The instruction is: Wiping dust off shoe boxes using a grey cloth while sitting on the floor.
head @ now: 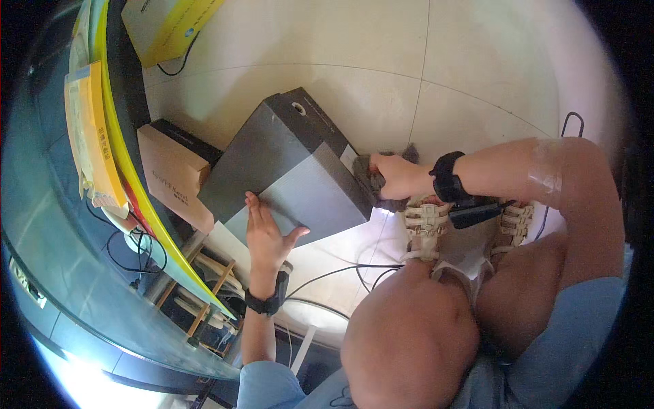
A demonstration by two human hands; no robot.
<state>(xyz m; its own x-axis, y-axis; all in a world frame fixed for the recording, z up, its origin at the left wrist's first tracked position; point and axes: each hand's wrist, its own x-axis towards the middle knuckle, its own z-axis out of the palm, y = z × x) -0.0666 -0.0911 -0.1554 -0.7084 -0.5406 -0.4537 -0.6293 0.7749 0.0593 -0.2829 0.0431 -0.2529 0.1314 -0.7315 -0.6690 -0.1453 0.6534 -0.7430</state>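
A large dark grey cardboard box (250, 148) with a lighter grey band stands on the tiled floor before me. My left hand (268, 230) lies flat on the light band, fingers spread. Bunched in my right hand (396, 174) is a dark grey-brown cloth (365, 176), pressed against the box's right side. Part of the cloth hides behind my fingers. A round hole shows in the box's black far side.
A brown cardboard box (168, 174) stands left of the grey one. Beyond it is a glass tabletop (61, 204) with a yellow packet (94, 133). Black cables (357, 267) run along the floor by my sandalled feet (424, 225). A yellow-and-grey box (168, 30) stands at the far left.
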